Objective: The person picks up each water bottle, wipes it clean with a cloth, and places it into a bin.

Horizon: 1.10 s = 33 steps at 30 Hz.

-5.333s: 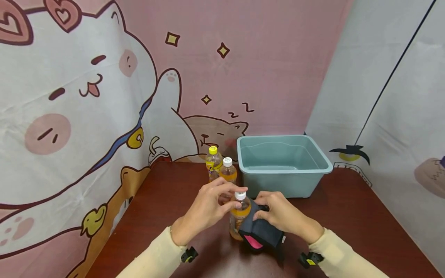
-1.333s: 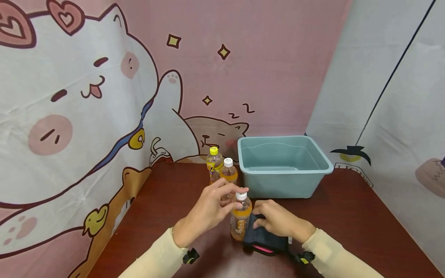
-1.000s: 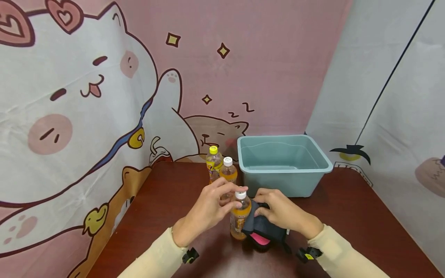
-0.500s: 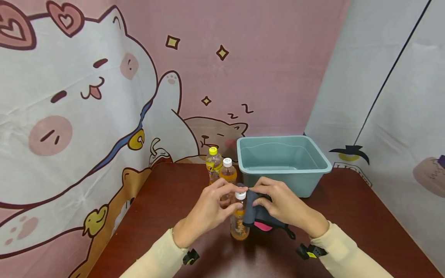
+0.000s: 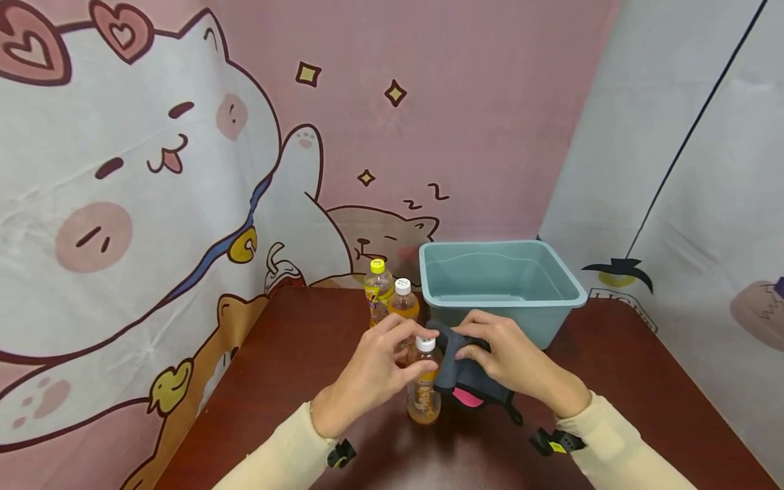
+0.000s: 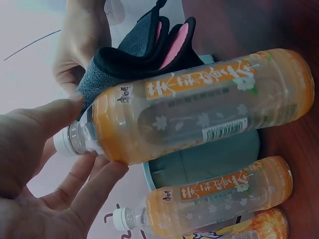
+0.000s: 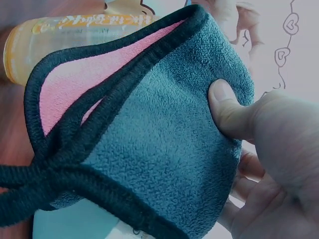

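Observation:
A clear plastic bottle (image 5: pixel 424 398) with a white cap and orange label stands upright on the table. My left hand (image 5: pixel 376 361) holds it at the cap and neck, with thumb and fingers on opposite sides; in the left wrist view the bottle (image 6: pixel 194 107) shows a label with white flowers. In my right hand (image 5: pixel 514 357) is a folded dark grey cleaning cloth (image 5: pixel 474 378) with black edging, a pink inside and a cord loop. Thumb and fingers pinch the cloth (image 7: pixel 164 124), whose fold lies against the bottle's right side.
Behind the left hand stand a second white-capped orange-label bottle (image 5: pixel 404 307) and a yellow-capped bottle (image 5: pixel 378 292). A light blue-green plastic tub (image 5: pixel 496 316) sits on the dark red-brown table (image 5: pixel 306 340) at the back right. A cartoon-printed backdrop (image 5: pixel 490 102) rises behind.
The right hand has lifted the cloth from low beside the bottle up towards its neck, shifting it slightly right in the last half second. The left hand stays at the bottle's top.

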Each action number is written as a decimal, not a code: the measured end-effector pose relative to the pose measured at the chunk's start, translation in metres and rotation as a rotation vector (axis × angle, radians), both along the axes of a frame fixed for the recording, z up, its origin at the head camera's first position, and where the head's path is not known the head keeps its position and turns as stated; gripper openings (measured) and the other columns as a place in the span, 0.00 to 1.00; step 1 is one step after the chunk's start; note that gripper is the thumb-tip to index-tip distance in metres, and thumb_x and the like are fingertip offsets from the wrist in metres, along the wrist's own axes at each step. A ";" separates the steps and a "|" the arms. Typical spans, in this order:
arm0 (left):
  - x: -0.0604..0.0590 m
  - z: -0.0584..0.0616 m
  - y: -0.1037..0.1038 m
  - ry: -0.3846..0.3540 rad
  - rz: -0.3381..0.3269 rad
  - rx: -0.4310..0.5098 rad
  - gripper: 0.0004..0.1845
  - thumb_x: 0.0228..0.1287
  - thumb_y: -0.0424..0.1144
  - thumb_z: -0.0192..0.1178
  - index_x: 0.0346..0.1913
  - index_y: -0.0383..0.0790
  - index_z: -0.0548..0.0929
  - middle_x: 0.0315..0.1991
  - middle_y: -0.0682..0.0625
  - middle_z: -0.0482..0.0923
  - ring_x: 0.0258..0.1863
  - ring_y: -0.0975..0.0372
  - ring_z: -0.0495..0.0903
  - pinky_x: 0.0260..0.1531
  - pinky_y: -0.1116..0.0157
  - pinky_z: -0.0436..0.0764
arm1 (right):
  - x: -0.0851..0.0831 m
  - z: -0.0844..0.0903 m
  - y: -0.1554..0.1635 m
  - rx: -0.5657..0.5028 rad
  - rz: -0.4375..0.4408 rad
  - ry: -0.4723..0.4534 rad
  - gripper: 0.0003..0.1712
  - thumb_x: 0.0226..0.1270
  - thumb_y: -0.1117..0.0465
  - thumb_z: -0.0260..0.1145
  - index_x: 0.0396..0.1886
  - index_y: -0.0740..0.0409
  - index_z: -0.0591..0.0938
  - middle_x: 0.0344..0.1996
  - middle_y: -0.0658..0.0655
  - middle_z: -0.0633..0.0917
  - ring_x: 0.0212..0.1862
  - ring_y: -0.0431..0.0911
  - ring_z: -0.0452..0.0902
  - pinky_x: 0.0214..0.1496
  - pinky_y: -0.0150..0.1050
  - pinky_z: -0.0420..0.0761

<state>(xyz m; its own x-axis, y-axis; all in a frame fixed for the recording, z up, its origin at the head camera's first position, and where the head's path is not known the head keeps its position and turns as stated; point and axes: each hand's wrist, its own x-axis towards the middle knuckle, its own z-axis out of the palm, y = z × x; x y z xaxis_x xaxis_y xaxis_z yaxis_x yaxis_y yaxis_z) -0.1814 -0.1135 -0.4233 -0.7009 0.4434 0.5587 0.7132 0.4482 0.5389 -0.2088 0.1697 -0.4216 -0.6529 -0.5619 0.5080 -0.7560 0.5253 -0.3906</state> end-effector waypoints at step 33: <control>-0.009 0.006 -0.009 -0.041 -0.088 -0.005 0.26 0.67 0.32 0.86 0.67 0.48 0.94 0.57 0.49 0.86 0.52 0.55 0.90 0.50 0.60 0.98 | -0.002 -0.003 -0.010 0.032 0.007 -0.074 0.13 0.74 0.65 0.83 0.56 0.54 0.97 0.46 0.45 0.89 0.44 0.33 0.87 0.43 0.31 0.89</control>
<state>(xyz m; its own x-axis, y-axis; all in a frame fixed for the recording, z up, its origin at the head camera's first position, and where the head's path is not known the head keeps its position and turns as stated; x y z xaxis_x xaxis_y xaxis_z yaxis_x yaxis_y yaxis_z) -0.1905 -0.1226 -0.4176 -0.6813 0.5064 0.5285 0.7274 0.3876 0.5663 -0.2104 0.1595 -0.4249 -0.6842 -0.5814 0.4403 -0.7291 0.5331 -0.4291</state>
